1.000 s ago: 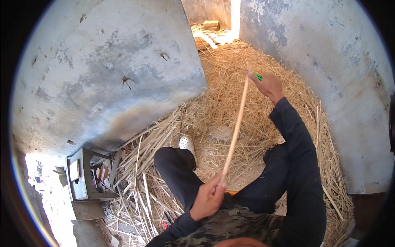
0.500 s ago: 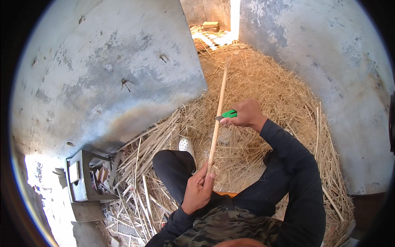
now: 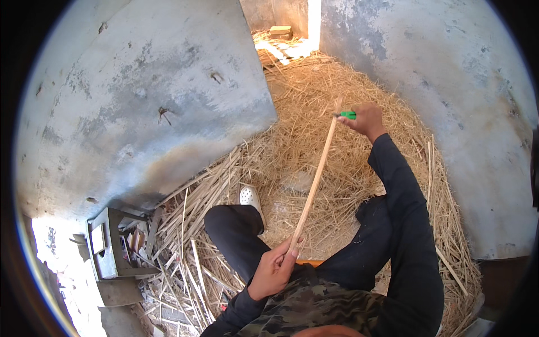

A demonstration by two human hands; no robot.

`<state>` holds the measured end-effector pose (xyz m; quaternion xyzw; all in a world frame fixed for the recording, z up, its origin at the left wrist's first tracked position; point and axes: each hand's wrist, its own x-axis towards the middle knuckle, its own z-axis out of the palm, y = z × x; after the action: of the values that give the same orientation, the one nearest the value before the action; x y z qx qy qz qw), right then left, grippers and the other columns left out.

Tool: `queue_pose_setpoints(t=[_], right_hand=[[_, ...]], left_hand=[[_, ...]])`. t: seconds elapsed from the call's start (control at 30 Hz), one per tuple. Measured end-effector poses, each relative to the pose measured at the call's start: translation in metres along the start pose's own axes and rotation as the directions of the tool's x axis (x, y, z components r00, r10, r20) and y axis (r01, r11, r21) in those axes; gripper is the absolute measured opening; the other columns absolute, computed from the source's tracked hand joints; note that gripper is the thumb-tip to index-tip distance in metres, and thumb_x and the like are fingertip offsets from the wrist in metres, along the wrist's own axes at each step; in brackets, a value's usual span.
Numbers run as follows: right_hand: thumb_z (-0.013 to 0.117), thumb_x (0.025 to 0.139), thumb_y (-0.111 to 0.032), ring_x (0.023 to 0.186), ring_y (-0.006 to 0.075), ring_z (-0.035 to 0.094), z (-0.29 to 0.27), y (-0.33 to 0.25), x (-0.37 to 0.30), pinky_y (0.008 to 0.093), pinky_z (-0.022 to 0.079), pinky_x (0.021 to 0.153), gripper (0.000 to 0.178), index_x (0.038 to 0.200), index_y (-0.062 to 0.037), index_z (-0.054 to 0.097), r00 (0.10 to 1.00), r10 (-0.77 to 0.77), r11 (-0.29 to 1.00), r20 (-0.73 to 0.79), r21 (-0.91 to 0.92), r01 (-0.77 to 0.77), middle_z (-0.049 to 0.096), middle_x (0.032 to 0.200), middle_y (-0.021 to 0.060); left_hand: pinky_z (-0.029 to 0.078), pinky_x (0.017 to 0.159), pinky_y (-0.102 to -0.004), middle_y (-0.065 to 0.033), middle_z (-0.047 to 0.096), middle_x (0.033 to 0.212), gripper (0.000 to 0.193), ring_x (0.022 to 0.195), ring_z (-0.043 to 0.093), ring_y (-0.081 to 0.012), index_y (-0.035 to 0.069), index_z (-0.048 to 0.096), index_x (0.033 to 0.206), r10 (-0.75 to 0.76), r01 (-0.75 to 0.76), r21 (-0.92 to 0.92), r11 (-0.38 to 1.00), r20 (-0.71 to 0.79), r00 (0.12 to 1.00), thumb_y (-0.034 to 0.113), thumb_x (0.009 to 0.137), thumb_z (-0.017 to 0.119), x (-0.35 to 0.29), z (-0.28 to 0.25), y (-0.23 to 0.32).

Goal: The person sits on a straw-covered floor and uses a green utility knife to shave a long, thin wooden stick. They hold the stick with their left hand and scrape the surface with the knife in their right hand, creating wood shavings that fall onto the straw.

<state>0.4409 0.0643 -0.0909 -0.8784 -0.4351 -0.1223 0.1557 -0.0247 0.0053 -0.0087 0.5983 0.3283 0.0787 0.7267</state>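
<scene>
Left hand (image 3: 272, 274) snug round stick (image 3: 315, 183), right hand (image 3: 366, 119) round green cutter (image 3: 348, 115)

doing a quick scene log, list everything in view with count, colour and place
stick: one, pale tan, slanting away from the body
knife: one, green handle, blade at the stick's far part
straw-like bits: uncounted, golden, floor ahead
strips: many, pale tan, piled left, more at right
box: one, grey, open-sided, lower left
brick: at least one, tan, far end
walls: at least three, grey left and right, tan behind
shoe: one visible, white, left foot
legs: two, black trousers, bent
left hand: one, bare, holding the stick's near end
right hand: one, bare, holding the knife
</scene>
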Motion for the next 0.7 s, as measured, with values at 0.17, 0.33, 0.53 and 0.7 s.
queue_pose_setpoints(t=[0.17,0.33,0.53,0.7], right_hand=[[0.045,0.085,-0.074,0.080,0.0317,0.067,0.008,0.090,-0.009,0.0472,0.047,0.079,0.077,0.091,-0.0021,0.072,0.804,0.546,0.799,0.234,0.145,-0.584,0.069,0.080,0.0161],[0.042,0.086,-0.075,0.053,0.0229,0.051,-0.005,0.014,-0.005,0.0409,0.041,0.055,0.077,0.064,-0.0047,0.062,0.949,0.191,0.942,0.252,0.224,-0.249,0.052,0.055,0.0074],[0.052,0.080,-0.075,0.039,0.0223,0.045,-0.036,-0.087,-0.077,0.0379,0.035,0.041,0.070,0.056,-0.0104,0.059,0.885,-0.445,0.799,0.137,0.508,0.323,0.044,0.044,0.0046],[0.059,0.073,-0.076,0.042,0.0261,0.053,-0.040,-0.114,-0.113,0.0378,0.040,0.042,0.067,0.055,-0.0118,0.057,0.751,-0.659,0.658,0.023,0.502,0.562,0.048,0.046,0.0072]], left_hand=[[0.027,0.047,-0.0174,0.0074,0.043,0.067,0.032,0.053,0.035,-0.0002,0.001,0.054,0.129,-0.248,0.245,-0.177,0.953,0.004,0.969,0.017,0.101,0.049,-0.076,-0.014,-0.031],[0.029,0.043,-0.0183,0.0053,0.041,0.053,0.034,0.042,0.036,-0.0028,-0.001,0.054,0.125,-0.102,0.088,-0.226,0.970,-0.051,0.993,0.023,0.104,0.044,-0.015,-0.013,-0.036],[0.028,0.039,-0.0212,0.0024,0.038,0.047,0.034,0.035,0.031,-0.0059,0.002,0.052,0.102,-0.001,0.017,-0.393,0.919,0.041,0.999,0.031,0.106,0.035,0.063,-0.013,-0.012],[0.025,0.038,-0.0229,0.0034,0.032,0.044,0.032,0.032,0.026,-0.0078,0.008,0.046,0.094,-0.049,0.166,-0.726,0.667,0.179,0.983,0.032,0.107,0.028,0.065,-0.009,0.007]])
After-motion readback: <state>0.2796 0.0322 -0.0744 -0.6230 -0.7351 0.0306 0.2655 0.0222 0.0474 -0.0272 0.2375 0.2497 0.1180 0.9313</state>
